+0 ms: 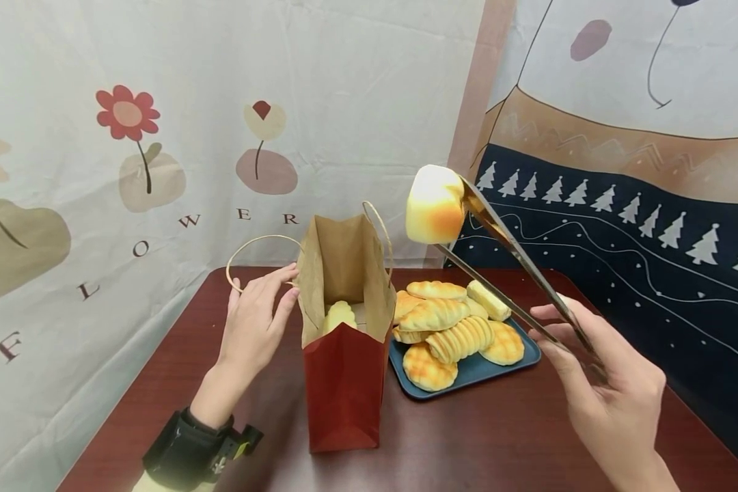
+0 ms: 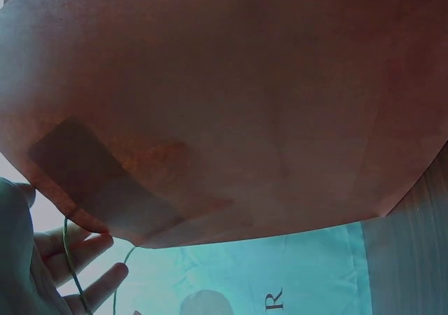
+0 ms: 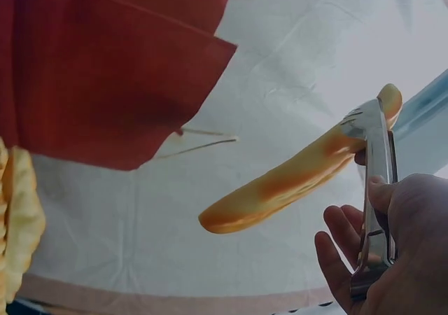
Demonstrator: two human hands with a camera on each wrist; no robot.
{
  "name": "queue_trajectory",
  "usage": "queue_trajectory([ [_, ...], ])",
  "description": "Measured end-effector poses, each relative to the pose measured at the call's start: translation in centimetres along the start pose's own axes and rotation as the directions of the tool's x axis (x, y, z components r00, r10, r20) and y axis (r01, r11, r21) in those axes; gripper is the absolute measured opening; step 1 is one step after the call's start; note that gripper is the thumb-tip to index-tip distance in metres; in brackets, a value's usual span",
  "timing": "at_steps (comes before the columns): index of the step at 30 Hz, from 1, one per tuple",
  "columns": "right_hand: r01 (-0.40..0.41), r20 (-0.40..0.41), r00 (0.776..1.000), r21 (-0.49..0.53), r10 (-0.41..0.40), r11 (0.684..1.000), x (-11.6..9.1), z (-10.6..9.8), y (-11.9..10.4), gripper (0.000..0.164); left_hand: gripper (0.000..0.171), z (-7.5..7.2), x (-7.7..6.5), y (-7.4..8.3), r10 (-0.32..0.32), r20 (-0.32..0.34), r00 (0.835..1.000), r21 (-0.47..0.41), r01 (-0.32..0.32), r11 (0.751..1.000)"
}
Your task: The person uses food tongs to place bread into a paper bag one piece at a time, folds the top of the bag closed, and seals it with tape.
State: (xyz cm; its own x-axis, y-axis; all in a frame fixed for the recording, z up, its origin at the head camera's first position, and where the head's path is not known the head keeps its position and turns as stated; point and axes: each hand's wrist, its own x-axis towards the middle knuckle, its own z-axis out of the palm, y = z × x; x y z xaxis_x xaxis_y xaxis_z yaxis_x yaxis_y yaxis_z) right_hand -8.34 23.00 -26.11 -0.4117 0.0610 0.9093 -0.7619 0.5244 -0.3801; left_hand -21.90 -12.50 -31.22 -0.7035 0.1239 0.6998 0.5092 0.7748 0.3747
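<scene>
In the head view, a red paper bag (image 1: pixel 344 389) with a brown inside stands upright. My left hand (image 1: pixel 252 318) touches its left upper side with fairly straight fingers; one cord handle (image 1: pixel 264 238) loops by them and crosses them in the left wrist view. My right hand (image 1: pixel 609 389) grips metal tongs (image 1: pixel 523 263), raised right of the bag. Between the tongs' tips is a bread stick (image 1: pixel 433 205), seen end-on from the head; the right wrist view shows the long bread stick (image 3: pixel 280 182) whole. A pale yellow bread piece (image 1: pixel 341 314) shows inside the bag; its lower part is hidden.
Right of the bag, a blue tray (image 1: pixel 418 391) bears several bread pieces (image 1: pixel 436 318), long, ridged and round. The bag hides the tray's left edge. All stand on a dark red-brown table (image 1: pixel 467 437), with printed cloths (image 1: pixel 369 123) hanging behind and at the right.
</scene>
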Motion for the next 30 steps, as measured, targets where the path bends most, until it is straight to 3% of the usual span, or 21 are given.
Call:
queue_trajectory([
  [6, 0.028, -0.022, 0.999, 0.181, -0.025, 0.983, 0.4, 1.3, -0.4, 0.036, 0.036, 0.2, 0.0, -0.2, -0.006, -0.004, 1.000, -0.010, 0.006, 1.000],
  [12, 0.050, -0.003, 0.999, 0.389, -0.053, 0.920, 0.5, 2.3, -1.0, 0.037, 0.035, 0.2, 0.0, -0.2, -0.005, -0.005, 1.000, -0.011, 0.005, 1.000],
  [22, 0.045, 0.084, 0.991, 0.527, -0.105, 0.849, -0.2, 3.7, -1.8, 0.037, 0.037, 0.1, 0.0, -0.1, -0.004, -0.002, 1.000, -0.006, 0.004, 1.000],
  [25, 0.052, 0.080, 0.990, 0.554, -0.116, 0.831, -0.4, 3.9, -1.9, 0.038, 0.036, 0.0, 0.0, 0.0, -0.003, -0.002, 1.000, -0.005, 0.003, 1.000],
  [30, 0.083, 0.044, 0.989, 0.628, -0.141, 0.774, -0.4, 3.9, -2.0, 0.039, 0.036, 0.0, 0.0, 0.0, -0.003, -0.004, 1.000, -0.004, 0.003, 1.000],
])
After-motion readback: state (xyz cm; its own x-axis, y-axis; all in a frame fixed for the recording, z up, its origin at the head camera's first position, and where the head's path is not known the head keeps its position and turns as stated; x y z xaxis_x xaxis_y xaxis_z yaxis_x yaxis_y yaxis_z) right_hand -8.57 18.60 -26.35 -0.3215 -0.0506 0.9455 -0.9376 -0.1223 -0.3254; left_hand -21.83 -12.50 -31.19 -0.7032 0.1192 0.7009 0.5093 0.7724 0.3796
